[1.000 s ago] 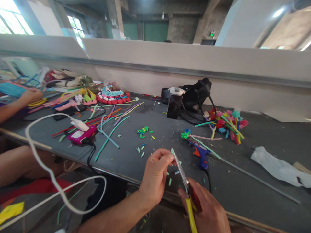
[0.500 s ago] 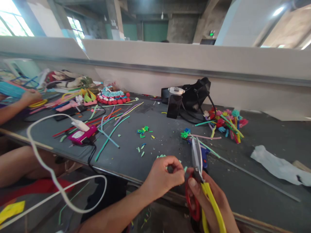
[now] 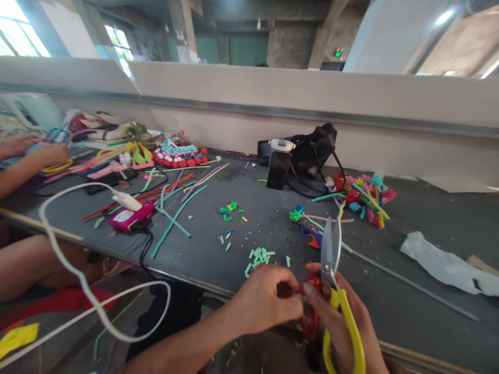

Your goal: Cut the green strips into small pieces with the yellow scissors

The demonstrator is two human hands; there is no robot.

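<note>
My right hand (image 3: 343,322) grips a pair of scissors (image 3: 331,270) with one red and one yellow handle, the blades pointing up and slightly apart. My left hand (image 3: 265,298) is closed in a pinch right beside the red handle; what its fingers hold is hidden. Both hands hover at the near edge of the dark table (image 3: 218,249). Just beyond my left hand lies a small heap of green cut pieces (image 3: 258,255). A blue glue gun (image 3: 314,236) lies behind the scissor blades.
A bunch of coloured straw flowers (image 3: 362,197) lies at the right, a black bag (image 3: 312,153) and a phone (image 3: 277,169) behind. Long coloured strips (image 3: 175,200), a pink device (image 3: 130,215) with a white cable, and a white cloth (image 3: 444,265) lie around. Another person's arm (image 3: 27,161) works at the left.
My right hand swung the scissors from tilted left to upright and moved right. My left hand dropped toward the table edge and closed beside the handle. Green cut pieces now lie on the table.
</note>
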